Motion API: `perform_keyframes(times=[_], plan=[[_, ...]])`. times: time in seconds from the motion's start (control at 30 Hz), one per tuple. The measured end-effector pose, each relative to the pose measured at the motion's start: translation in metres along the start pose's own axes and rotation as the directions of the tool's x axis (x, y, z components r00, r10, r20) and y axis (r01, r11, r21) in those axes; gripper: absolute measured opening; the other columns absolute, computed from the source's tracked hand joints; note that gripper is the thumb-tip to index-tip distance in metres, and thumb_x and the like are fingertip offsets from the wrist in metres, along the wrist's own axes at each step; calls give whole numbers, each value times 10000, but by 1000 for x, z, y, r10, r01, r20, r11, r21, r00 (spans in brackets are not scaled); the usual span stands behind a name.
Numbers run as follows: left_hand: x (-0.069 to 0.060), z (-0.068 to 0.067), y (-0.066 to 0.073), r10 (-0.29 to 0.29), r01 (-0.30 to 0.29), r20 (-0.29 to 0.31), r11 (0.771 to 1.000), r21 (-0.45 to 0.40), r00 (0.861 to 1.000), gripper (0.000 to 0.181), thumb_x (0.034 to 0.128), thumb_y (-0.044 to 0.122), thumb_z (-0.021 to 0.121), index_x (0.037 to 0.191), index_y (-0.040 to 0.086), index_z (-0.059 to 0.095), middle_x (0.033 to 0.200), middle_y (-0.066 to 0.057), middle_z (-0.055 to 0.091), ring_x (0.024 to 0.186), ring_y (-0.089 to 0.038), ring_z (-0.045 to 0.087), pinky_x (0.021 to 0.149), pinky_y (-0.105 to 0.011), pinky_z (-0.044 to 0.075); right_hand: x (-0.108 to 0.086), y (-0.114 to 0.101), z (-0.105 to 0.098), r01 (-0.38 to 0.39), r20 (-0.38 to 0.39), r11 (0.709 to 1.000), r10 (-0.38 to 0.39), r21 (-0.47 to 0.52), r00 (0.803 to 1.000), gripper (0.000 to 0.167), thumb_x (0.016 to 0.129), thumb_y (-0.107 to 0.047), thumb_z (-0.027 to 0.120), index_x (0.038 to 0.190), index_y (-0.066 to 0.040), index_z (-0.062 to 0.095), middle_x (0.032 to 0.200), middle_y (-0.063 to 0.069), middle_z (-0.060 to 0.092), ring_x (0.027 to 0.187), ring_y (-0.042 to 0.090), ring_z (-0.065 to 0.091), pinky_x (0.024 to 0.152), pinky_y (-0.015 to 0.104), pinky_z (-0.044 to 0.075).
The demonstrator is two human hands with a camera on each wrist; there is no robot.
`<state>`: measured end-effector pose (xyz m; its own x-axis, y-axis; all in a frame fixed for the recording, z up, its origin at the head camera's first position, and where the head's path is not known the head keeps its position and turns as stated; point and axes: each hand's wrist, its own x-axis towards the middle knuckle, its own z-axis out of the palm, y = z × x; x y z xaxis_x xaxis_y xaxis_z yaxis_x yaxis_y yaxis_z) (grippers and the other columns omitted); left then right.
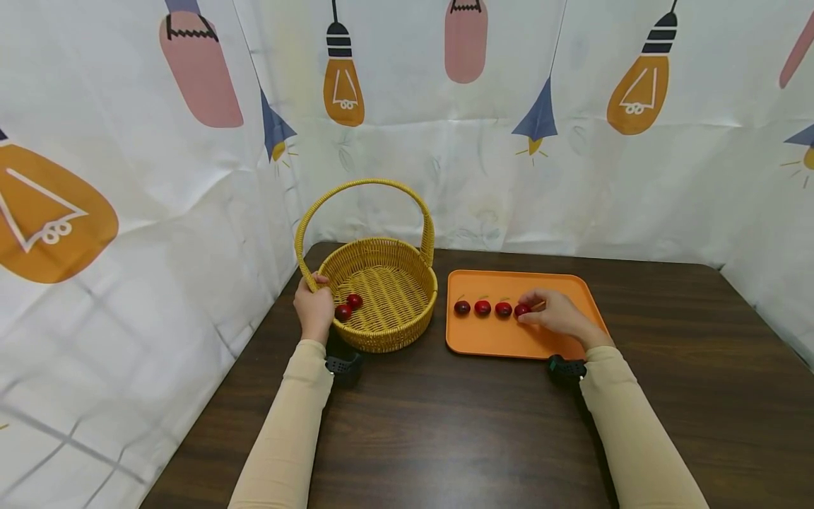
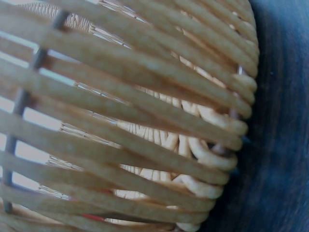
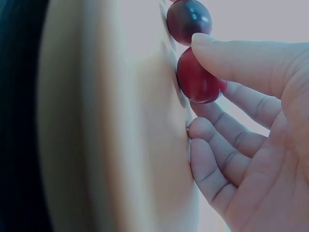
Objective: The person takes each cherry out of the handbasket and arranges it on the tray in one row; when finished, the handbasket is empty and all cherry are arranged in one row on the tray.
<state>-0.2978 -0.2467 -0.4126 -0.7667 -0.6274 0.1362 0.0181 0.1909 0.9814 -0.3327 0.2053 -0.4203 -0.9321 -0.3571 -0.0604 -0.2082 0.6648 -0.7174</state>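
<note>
My left hand (image 1: 314, 311) grips the rim of a yellow woven basket (image 1: 381, 343) at the foot of its tall handle. Inside, against the left wall, lie two dark red cherries (image 1: 354, 301). Over the orange tray (image 1: 496, 346), my right hand (image 1: 556, 314) pinches the rightmost cherry (image 1: 521, 310) of a row between thumb and fingers. In the right wrist view this cherry (image 3: 198, 79) sits at the tray surface, close beside a darker cherry (image 3: 189, 21). The left wrist view is filled by the basket's woven side (image 2: 120, 111); the left hand is out of that view.
Three more cherries (image 1: 482, 308) with stems line up to the left of the pinched one. Basket and tray stand side by side on a dark wooden table (image 1: 445, 431), with a narrow gap between them. A printed white cloth (image 1: 407, 155) hangs behind and at both sides.
</note>
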Motion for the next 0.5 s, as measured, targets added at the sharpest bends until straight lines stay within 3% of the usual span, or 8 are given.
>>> perform_keyframes(times=[0.27, 0.5], plan=[[0, 0, -1, -6, 6, -1, 1000, 3, 1000, 186, 876, 18, 448, 1000, 72, 575, 1106, -156, 578, 713, -267, 384, 691, -342, 331, 1, 3, -3, -6, 20, 1000, 6, 1, 1000, 463, 902, -265, 696, 1284, -37, 569, 1219, 178, 585, 1103, 368, 567, 949, 510, 450], [0, 0, 1, 0, 0, -3, 1000, -5, 1000, 181, 880, 10, 454, 999, 68, 577, 1130, -159, 588, 805, -276, 441, 744, -338, 346, -3, 2, -10, 25, 9, 1000, -25, -13, 1000, 489, 927, -298, 661, 1317, -22, 554, 1255, 201, 579, 1108, 380, 562, 940, 523, 447]])
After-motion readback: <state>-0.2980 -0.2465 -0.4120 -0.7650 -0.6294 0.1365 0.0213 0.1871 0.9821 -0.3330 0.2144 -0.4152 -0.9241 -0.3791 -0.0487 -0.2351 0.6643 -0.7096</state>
